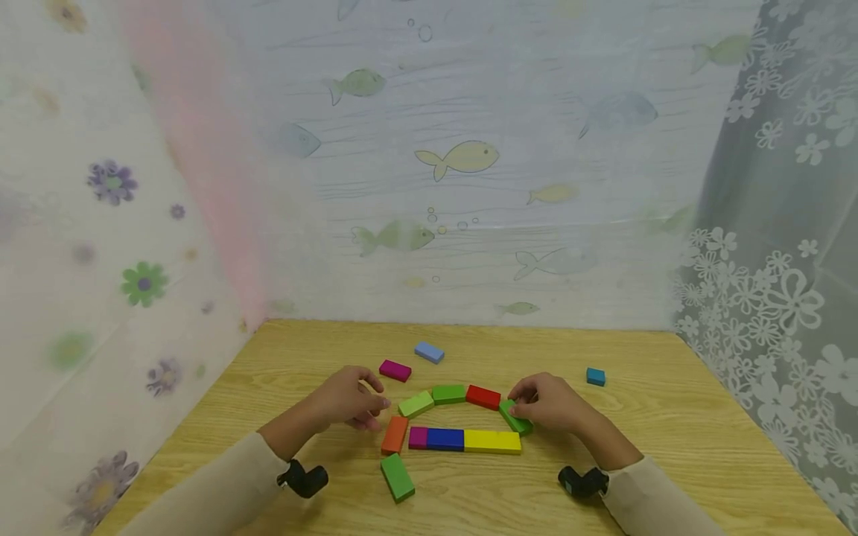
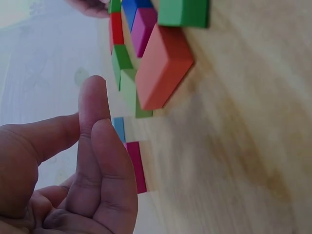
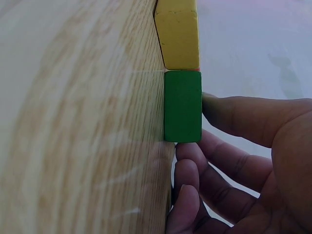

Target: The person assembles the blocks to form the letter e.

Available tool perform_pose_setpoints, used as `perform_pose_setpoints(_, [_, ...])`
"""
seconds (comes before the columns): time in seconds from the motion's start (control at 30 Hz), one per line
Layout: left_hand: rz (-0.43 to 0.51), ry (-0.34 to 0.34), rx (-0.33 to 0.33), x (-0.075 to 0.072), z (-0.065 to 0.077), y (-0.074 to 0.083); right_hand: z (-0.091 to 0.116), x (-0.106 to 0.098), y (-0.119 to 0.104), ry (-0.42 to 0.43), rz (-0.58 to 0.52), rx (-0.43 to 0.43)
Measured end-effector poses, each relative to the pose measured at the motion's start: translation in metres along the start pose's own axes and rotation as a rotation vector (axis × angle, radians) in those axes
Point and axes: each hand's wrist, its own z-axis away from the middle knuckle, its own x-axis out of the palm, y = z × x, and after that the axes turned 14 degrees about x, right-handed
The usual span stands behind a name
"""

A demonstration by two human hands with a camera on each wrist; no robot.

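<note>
My right hand [image 1: 551, 402] holds a green block [image 1: 516, 419] by its far end, at the right of a curved row. In the right wrist view the thumb is at that green block's [image 3: 183, 107] edge, with the other fingers curled beside it. The row continues left through a red block [image 1: 483, 397], another green block [image 1: 448, 394], a light green block [image 1: 416, 403] and an orange block [image 1: 395, 435]. Just left of the orange block, my left hand [image 1: 345, 402] hovers with loosely bent fingers, holding nothing.
Inside the curve lies a straight line of magenta [image 1: 418, 438], dark blue [image 1: 445, 439] and yellow [image 1: 492, 441] blocks. A green block [image 1: 398, 477] lies nearer me. Behind are a magenta block [image 1: 395, 370], a light blue block [image 1: 429, 352] and a small blue block [image 1: 595, 377].
</note>
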Motion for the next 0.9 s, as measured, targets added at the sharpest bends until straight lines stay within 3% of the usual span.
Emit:
perform_pose_setpoints(0.3, [-0.034,0.040,0.075,-0.008,-0.031,-0.003,0.000,0.001,0.000,0.004,0.012,-0.006])
perform_pose_setpoints(0.43, [-0.119,0.069,0.107,-0.011,-0.044,-0.009,0.000,0.001,-0.002,0.018,0.021,0.005])
perform_pose_setpoints(0.57, [-0.284,0.089,0.154,-0.015,-0.057,-0.017,0.001,0.000,-0.002,0.017,0.020,0.012])
perform_pose_setpoints(0.7, [-0.434,0.072,0.206,-0.018,-0.068,-0.022,0.001,-0.001,-0.002,0.012,0.015,0.012])
perform_pose_setpoints(0.9, [-0.465,-0.014,0.226,-0.022,-0.080,-0.025,0.003,-0.001,-0.003,0.001,0.009,-0.006])
